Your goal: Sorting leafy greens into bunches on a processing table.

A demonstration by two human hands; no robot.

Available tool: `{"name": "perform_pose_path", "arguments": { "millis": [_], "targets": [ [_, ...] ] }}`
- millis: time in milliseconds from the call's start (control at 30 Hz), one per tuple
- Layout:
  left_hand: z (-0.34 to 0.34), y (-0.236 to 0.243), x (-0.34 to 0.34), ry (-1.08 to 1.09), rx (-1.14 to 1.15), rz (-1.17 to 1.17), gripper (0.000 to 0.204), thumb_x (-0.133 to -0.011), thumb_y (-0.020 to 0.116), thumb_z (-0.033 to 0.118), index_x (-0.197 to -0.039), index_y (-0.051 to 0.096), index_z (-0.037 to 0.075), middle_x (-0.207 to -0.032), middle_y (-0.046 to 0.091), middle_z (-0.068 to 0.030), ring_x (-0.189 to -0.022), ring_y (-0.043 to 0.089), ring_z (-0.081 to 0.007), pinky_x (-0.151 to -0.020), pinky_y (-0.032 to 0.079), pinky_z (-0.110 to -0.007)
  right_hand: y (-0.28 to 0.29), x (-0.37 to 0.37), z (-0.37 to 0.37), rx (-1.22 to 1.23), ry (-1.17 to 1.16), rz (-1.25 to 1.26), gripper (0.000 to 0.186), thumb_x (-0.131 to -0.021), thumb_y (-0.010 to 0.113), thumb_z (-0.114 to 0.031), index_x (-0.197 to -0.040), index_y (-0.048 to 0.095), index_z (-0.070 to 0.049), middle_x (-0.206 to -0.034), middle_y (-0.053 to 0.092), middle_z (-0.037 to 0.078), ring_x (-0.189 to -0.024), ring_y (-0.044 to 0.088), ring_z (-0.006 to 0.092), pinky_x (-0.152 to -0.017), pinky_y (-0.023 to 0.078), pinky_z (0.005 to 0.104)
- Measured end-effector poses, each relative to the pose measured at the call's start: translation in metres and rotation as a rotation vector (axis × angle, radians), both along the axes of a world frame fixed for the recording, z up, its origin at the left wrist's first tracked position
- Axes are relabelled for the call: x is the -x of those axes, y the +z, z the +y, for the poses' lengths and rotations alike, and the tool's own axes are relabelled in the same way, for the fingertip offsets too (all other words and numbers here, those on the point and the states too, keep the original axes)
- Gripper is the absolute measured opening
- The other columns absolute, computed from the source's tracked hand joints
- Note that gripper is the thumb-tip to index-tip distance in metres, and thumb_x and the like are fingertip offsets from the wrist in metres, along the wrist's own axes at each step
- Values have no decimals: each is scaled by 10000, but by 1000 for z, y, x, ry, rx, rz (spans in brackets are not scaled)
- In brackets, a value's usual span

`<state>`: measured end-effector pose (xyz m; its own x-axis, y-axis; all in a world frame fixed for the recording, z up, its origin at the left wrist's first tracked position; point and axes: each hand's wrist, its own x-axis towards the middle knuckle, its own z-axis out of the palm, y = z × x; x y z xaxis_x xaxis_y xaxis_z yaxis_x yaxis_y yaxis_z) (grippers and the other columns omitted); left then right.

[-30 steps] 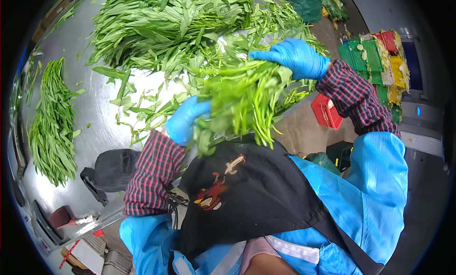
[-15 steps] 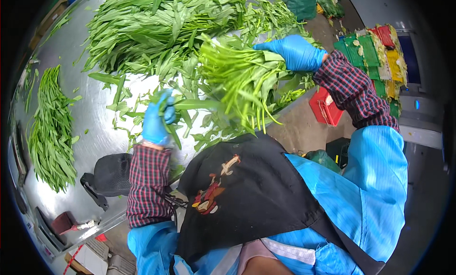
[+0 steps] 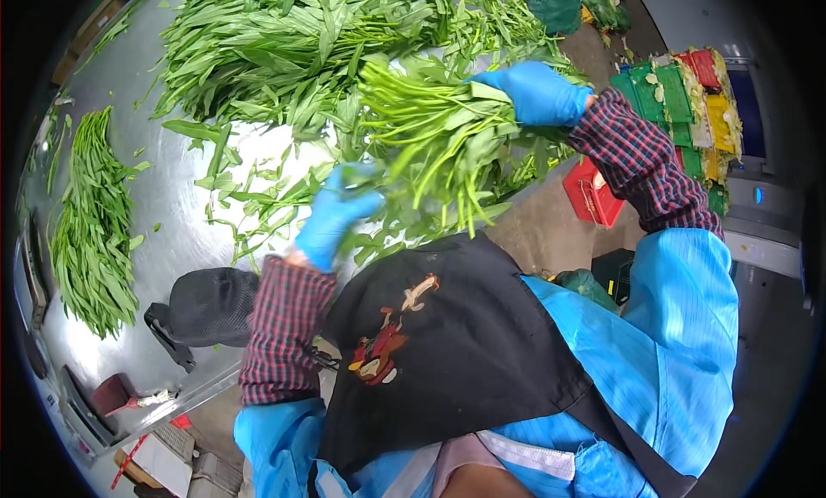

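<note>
Blue-gloved left hand (image 3: 334,221) brought back beside the leafy green bunch (image 3: 440,135).
Earlier, a long leaf was held by it farther left; now its fingers (image 3: 365,206) are parted (slightly blurred). The slender-stemmed bunch is gripped by the right hand (image 3: 542,95) above the smooth metal table (image 3: 176,193). Stacked plastic crates (image 3: 642,92) are littered with pale scraps (image 3: 693,102).

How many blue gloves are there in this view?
2. One is on the left hand, with fingers spread, just left of the held bunch of greens. The other is on the right hand, which grips that bunch.
</note>
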<state>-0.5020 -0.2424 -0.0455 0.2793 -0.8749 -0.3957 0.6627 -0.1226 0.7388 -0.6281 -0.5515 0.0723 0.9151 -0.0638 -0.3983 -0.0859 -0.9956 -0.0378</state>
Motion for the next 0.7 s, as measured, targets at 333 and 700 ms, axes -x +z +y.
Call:
{"name": "perform_pose_path", "arguments": {
  "millis": [333, 700],
  "targets": [
    [30, -53, -14, -164, -100, 18, 199, -881, 619, 88, -1073, 632, 36, -823, 608, -31, -743, 583, -113, -614, 479, -277, -10, -8, -6, -92, -141, 169, 494, -647, 735, -213, -1114, 601, -126, -885, 668, 182, -806, 634, 391, -708, 503, 449],
    [-26, -4, 24, 210, 240, -1378, 188, -808, 693, 171, -973, 667, 84, -889, 657, -110, -726, 634, -276, -659, 509, -344, 0, -38, 23, -32, -178, 245, 525, -586, 776, -211, -1078, 635, -93, -891, 682, 172, -820, 652, 352, -729, 511, 430]
  ]
}}
